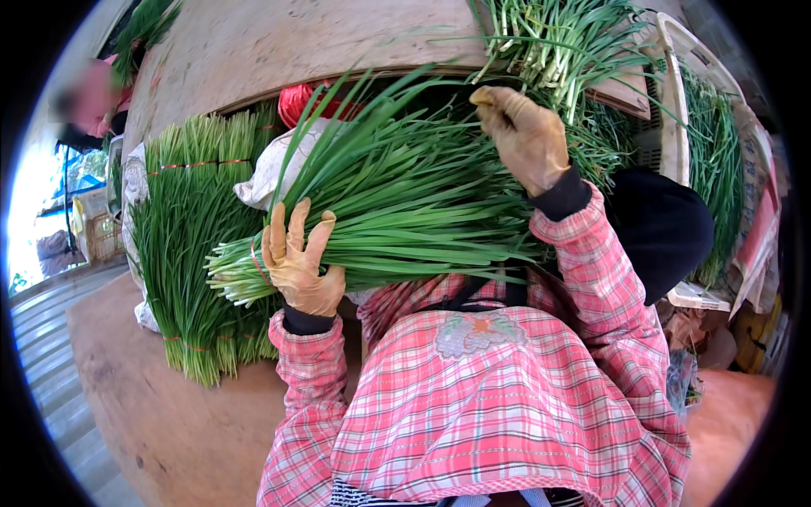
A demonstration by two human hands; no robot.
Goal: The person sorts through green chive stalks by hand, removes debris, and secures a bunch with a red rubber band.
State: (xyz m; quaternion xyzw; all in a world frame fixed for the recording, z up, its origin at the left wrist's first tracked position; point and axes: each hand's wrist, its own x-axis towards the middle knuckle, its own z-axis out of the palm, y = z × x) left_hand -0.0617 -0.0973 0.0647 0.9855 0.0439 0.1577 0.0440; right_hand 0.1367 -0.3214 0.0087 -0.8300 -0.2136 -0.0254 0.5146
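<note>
Left hand (300, 262): gloved in tan rubber, clasping the pale stem end of the long bunch of green chives (397, 215) lying across the lap.
Right hand (525, 135): gloved, clenched on the leafy tips.
Beside: tied flat chive bundles (198, 245), white plastic crate (672, 110) at right.

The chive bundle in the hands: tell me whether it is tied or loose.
Tied: a thin red band circles the chive bundle near its pale cut ends, beside the left hand.

tied stacks of chives (198, 253) on a wooden table (253, 42), white crate (676, 101), red twine (297, 101).
</note>
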